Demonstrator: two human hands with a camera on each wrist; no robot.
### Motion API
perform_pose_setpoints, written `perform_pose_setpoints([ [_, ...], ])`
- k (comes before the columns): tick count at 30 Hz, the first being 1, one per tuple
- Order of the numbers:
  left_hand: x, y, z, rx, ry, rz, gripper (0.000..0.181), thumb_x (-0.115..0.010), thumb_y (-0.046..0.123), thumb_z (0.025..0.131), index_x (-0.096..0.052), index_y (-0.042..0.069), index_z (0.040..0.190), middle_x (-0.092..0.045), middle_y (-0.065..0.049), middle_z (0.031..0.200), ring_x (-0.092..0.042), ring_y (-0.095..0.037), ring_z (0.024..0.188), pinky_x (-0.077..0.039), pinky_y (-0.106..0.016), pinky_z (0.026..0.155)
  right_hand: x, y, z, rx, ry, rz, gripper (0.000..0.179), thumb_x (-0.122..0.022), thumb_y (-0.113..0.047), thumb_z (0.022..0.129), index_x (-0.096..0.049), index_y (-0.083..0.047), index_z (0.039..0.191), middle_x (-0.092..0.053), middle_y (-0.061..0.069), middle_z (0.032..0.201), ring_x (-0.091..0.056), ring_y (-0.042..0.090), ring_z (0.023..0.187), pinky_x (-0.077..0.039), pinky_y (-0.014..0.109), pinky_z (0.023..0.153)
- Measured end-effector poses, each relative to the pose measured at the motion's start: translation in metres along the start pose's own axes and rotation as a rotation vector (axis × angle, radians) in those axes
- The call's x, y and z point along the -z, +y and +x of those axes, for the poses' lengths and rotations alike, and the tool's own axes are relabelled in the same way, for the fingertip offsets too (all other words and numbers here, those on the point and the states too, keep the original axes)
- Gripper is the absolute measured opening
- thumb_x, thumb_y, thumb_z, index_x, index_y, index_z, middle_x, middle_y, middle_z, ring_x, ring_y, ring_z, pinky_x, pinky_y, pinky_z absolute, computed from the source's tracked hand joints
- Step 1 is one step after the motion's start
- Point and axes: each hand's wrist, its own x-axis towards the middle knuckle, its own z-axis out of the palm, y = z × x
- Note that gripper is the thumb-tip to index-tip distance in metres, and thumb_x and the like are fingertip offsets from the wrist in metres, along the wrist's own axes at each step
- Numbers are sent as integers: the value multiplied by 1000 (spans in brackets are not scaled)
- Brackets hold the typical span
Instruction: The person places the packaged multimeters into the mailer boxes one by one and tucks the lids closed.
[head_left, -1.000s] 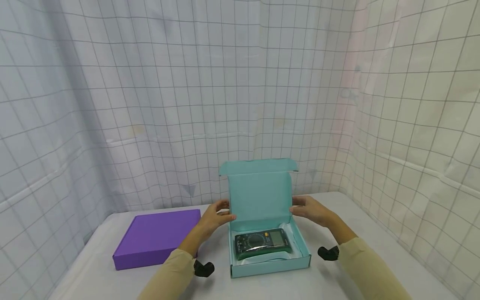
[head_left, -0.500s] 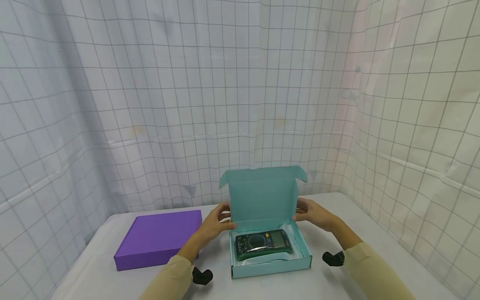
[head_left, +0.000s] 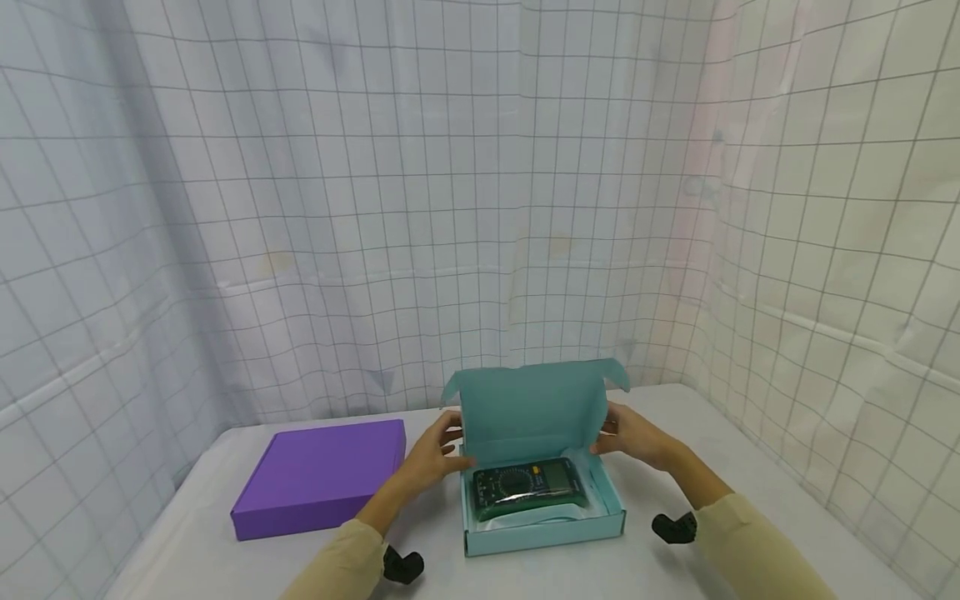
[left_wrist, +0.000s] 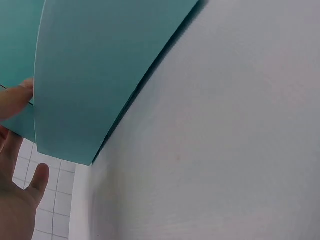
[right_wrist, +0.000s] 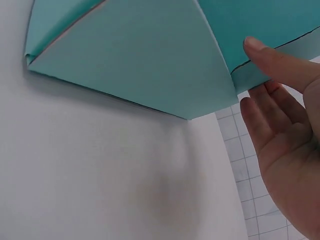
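A teal cardboard box point(head_left: 547, 540) stands on the table, its lid point(head_left: 532, 408) raised and leaning forward over the back. Inside lies a dark green multimeter point(head_left: 517, 485) in clear wrapping, dial to the left and screen to the right. My left hand point(head_left: 429, 457) holds the lid's left edge near the hinge, thumb on the inner face. On the opposite edge, my right hand point(head_left: 636, 437) grips the lid with the thumb inside and fingers behind. In the right wrist view the thumb point(right_wrist: 265, 55) lies against the inner face; the box's side wall point(right_wrist: 135, 65) shows below.
A flat purple box point(head_left: 322, 471), closed, lies left of the teal box, close to my left forearm. White cloth covers the table point(head_left: 555, 579). Gridded white curtains point(head_left: 480, 208) hang behind and at both sides.
The lid has tipped forward and its top edge has come lower, with both hands keeping to its side edges. The teal box and multimeter stay in place.
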Motion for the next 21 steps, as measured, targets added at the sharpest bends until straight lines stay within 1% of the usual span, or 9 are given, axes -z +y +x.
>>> perform_pose_setpoints([
  [2, 0, 1, -1, -5, -17, 17, 60, -75, -2, 74, -47, 12, 125, -46, -10, 132, -39, -33, 125, -30, -56, 100, 0, 2, -2, 4, -1, -34, 78, -76, -6, 77, -34, -18, 141, -44, 4, 136, -40, 29, 126, -42, 43, 94],
  [5, 0, 1, -4, -15, -35, 12, 59, -75, -3, 74, -47, 10, 124, -46, -11, 132, -38, -33, 126, -32, -55, 99, 0, 6, -4, 19, -10, -74, 72, -77, -8, 75, -40, -19, 135, -50, 5, 128, -43, 28, 123, -39, 47, 96],
  [9, 2, -3, -6, -14, -37, -32, 54, -74, -5, 74, -48, 7, 120, -43, -12, 135, -36, -34, 128, -36, -53, 97, 0, 7, -6, 36, -19, -110, 61, -77, -10, 76, -45, -19, 128, -54, 9, 118, -46, 26, 119, -37, 51, 98],
  [11, 2, -8, -6, -18, -29, -46, 53, -75, -5, 73, -48, 7, 117, -42, -13, 137, -35, -35, 128, -38, -51, 96, 0, 6, -7, 35, -18, -116, 58, -77, -12, 77, -47, -17, 126, -55, 10, 114, -47, 27, 116, -41, 49, 94],
  [12, 2, -8, -6, -14, -26, -54, 52, -75, -6, 73, -48, 7, 115, -41, -13, 138, -35, -35, 128, -38, -50, 96, 0, 5, -8, 29, -13, -122, 56, -77, -13, 77, -48, -16, 124, -55, 10, 112, -48, 27, 115, -43, 48, 92],
  [15, 3, -6, -8, -4, -16, -58, 50, -75, -6, 72, -49, 8, 113, -40, -15, 137, -35, -38, 127, -40, -49, 95, -1, 3, -9, 16, 11, -152, 56, -76, -16, 77, -48, -18, 126, -55, 6, 117, -46, 29, 117, -46, 46, 88],
  [17, 3, -3, -10, 12, -8, -53, 51, -76, -5, 72, -49, 8, 113, -43, -15, 134, -38, -38, 126, -40, -49, 95, -2, 2, -11, 0, 29, -171, 60, -76, -18, 77, -47, -20, 129, -54, 3, 121, -45, 29, 119, -46, 46, 87],
  [18, 3, 3, -12, 20, -6, -51, 50, -75, -6, 72, -50, 7, 114, -44, -17, 133, -39, -38, 125, -40, -50, 94, -2, 2, -12, -12, 41, -177, 62, -77, -20, 77, -46, -22, 132, -53, 2, 124, -44, 30, 120, -46, 47, 88],
  [21, 3, 3, -13, 25, 24, -18, 51, -76, -4, 72, -50, 4, 115, -48, -17, 125, -46, -39, 117, -43, -51, 91, -2, -1, -15, -51, 70, -181, 68, -77, -24, 76, -43, -23, 135, -50, 1, 128, -43, 32, 122, -46, 48, 88],
])
